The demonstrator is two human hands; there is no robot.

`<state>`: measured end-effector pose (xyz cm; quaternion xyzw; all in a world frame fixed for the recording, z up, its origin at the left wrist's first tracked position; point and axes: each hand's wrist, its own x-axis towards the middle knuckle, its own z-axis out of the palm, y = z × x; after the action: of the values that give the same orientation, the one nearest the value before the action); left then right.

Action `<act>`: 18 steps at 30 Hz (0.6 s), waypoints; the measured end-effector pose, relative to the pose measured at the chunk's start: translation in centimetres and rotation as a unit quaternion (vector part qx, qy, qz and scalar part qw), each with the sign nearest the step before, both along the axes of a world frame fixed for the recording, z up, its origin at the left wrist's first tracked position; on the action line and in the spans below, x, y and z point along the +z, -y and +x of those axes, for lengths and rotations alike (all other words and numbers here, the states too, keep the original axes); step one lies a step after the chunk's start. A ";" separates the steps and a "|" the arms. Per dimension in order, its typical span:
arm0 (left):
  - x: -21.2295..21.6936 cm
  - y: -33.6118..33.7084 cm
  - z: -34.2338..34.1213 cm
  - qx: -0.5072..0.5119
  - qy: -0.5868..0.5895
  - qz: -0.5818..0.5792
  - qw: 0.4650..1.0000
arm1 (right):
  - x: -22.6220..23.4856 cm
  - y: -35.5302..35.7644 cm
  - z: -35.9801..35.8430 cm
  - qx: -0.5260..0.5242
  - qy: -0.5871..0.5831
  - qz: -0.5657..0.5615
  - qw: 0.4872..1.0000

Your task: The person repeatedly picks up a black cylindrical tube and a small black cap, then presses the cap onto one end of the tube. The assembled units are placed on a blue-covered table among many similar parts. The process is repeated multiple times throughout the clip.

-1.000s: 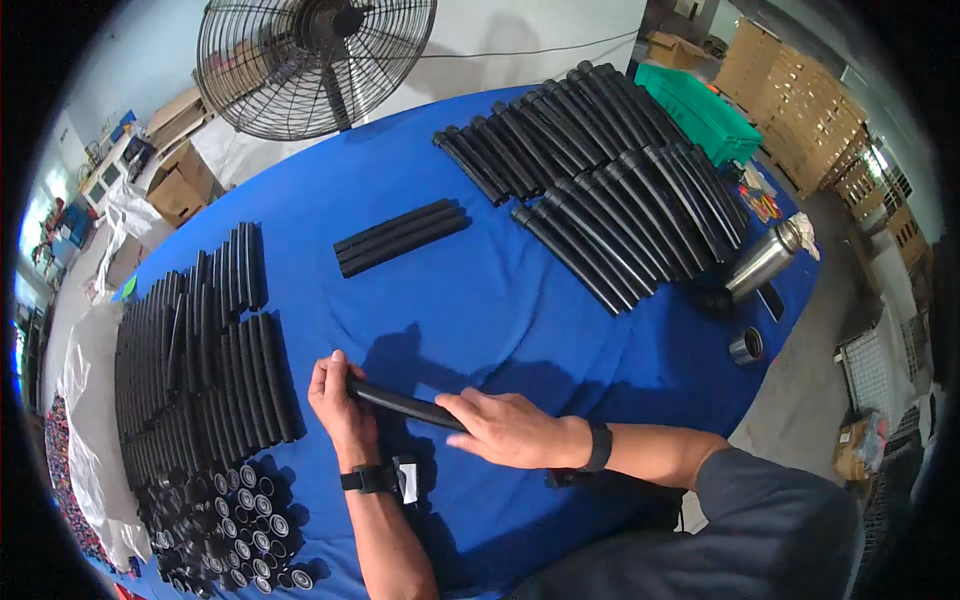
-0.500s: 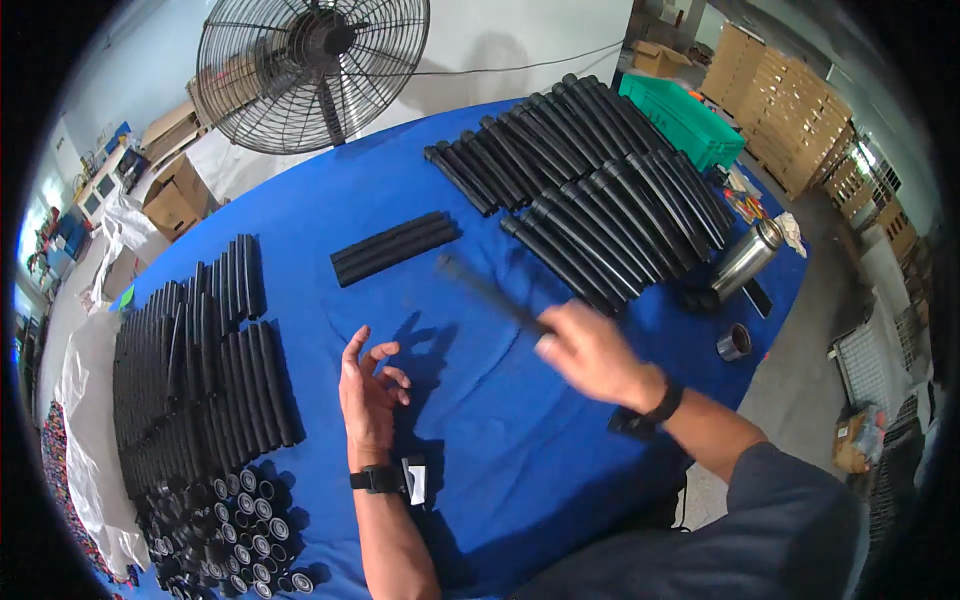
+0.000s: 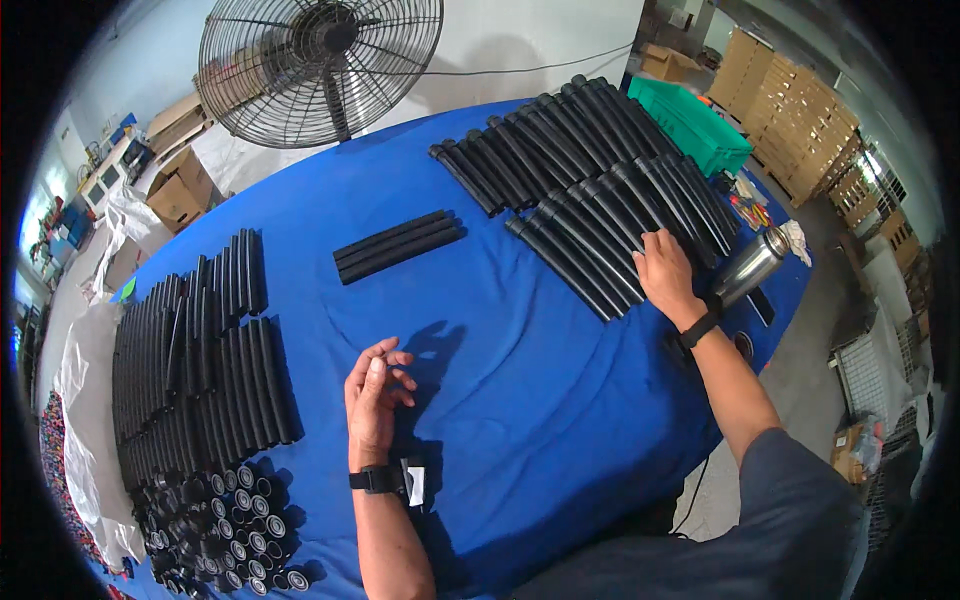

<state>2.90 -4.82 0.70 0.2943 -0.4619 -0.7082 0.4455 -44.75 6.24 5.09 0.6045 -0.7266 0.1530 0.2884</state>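
My left hand (image 3: 375, 395) hovers over the blue cloth with nothing in it, fingers loosely bent and apart. At the right, my right hand (image 3: 668, 275) is on the front row of black tubes (image 3: 590, 240), its fingers bent around the near end of one tube, partly hidden under them. Thicker ends show at the far side of these tubes. Three black tubes (image 3: 400, 245) lie side by side beyond my left hand. More black tubes (image 3: 205, 370) are stacked at the left, above a heap of round black caps (image 3: 240, 530) with pale rings.
Blue cloth (image 3: 480, 400) covers the table. A metal flask (image 3: 752, 265) and a phone (image 3: 761, 306) sit beyond my right wrist. At the back right is a green crate (image 3: 695, 125); a large fan (image 3: 325, 60) stands past the far edge. White plastic sheeting (image 3: 95, 430) lines the left side.
My right hand has moved right, from mid-table to the right-hand tubes. The tube it held over the cloth no longer shows there. My left hand has curled slightly, staying in place.
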 end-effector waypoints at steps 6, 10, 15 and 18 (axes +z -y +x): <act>0.0 -0.1 0.0 0.001 0.010 0.001 1.000 | -0.6 0.7 -0.6 -0.017 -0.017 0.007 1.000; 0.1 -0.2 -0.2 0.002 0.013 0.008 1.000 | -0.6 0.9 -1.3 -0.023 -0.016 0.017 0.999; 0.3 -0.3 -0.2 0.008 0.025 0.004 1.000 | 0.8 0.7 -0.3 -0.022 -0.017 0.008 1.000; 0.2 -0.3 0.0 0.005 0.008 0.013 1.000 | 0.5 0.6 -0.9 0.004 -0.029 0.005 1.000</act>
<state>2.87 -4.53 0.89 0.3084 -0.4546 -0.7098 0.4409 -45.69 5.60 5.58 0.6129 -0.7162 0.1329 0.3063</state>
